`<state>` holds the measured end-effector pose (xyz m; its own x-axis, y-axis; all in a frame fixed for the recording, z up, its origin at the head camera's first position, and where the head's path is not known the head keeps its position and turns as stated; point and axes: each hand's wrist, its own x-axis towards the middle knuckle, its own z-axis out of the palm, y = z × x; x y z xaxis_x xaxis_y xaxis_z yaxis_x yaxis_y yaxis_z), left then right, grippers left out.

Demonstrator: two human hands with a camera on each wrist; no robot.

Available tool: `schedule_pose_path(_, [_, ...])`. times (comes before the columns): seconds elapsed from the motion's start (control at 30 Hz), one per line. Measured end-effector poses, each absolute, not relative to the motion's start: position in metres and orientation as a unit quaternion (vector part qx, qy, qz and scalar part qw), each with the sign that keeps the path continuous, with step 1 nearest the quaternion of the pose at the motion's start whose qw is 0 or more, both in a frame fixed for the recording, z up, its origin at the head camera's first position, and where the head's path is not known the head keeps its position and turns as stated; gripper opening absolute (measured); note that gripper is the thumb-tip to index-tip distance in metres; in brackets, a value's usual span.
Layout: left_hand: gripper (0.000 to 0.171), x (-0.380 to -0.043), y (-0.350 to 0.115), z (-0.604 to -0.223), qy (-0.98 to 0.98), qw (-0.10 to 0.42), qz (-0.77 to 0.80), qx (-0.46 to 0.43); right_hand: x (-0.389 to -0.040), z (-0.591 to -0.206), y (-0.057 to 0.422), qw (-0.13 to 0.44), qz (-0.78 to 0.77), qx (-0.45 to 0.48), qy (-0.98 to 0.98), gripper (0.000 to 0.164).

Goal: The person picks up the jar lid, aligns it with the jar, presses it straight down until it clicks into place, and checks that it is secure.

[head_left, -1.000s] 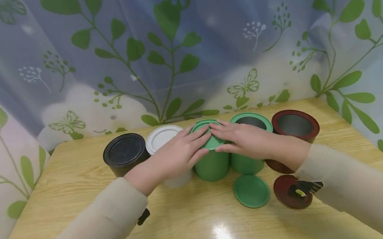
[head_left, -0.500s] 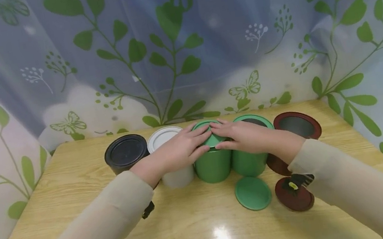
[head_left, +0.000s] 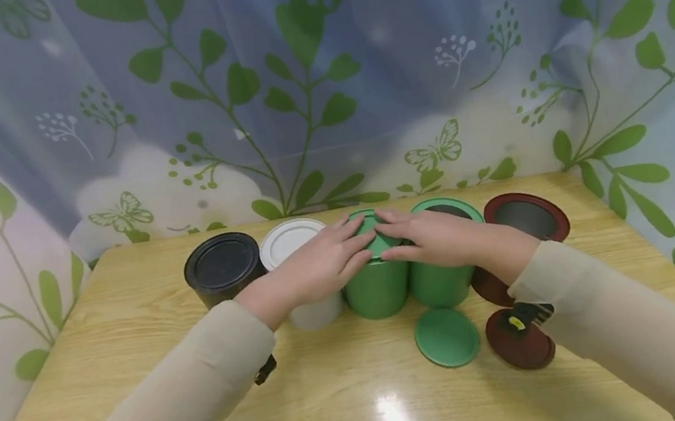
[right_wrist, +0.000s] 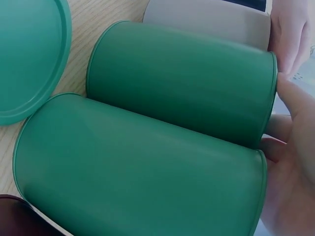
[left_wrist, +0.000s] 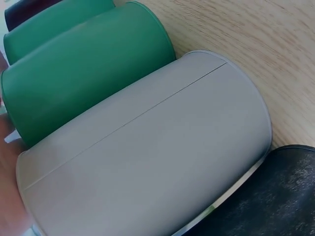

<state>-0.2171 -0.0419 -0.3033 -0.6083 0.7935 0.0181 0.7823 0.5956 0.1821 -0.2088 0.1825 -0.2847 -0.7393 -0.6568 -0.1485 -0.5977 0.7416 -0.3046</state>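
Observation:
In the head view both hands lie palm down, fingers extended, on the green lid (head_left: 377,251) of the middle green can (head_left: 378,293). My left hand (head_left: 323,262) reaches in over the white can (head_left: 317,313); my right hand (head_left: 436,238) crosses above a second green can (head_left: 437,286), whose top is uncovered. The fingertips of the two hands nearly meet over the lid. In the right wrist view my right hand (right_wrist: 295,162) is at the top end of the middle green can (right_wrist: 182,78). The left wrist view is mostly filled by the white can's side (left_wrist: 147,137).
A lidded black can (head_left: 223,262) stands at the row's left end, an uncovered dark red can (head_left: 525,220) at its right. In front lie a loose green lid (head_left: 447,337) and a dark red lid (head_left: 518,351) on the wooden table (head_left: 342,413). A leaf-patterned curtain (head_left: 400,106) hangs behind.
The hands stay on the green lid, with only a slight shift of the fingers and forearms. The cans and loose lids keep their places; the head view moves a little.

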Motion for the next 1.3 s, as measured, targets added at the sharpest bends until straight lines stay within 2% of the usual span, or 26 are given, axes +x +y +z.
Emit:
schedule_pose_path(0.4, [0.051,-0.217,-0.037,-0.298,0.903,0.043,0.069,0.422,-0.209,-0.284,0.181,0.136,-0.125,-0.334,0.924,0.059])
schedule_pose_path(0.8, [0.05,-0.218,-0.034,-0.292,0.906,0.061,0.05,0.417,-0.208,-0.277,0.176,0.148,-0.098,-0.324,0.929,0.059])
schedule_pose_path(1.3, [0.048,-0.22,-0.028,-0.278,0.91,0.115,0.06,0.394,-0.212,-0.265,0.169,0.168,-0.083,-0.322,0.928,0.057])
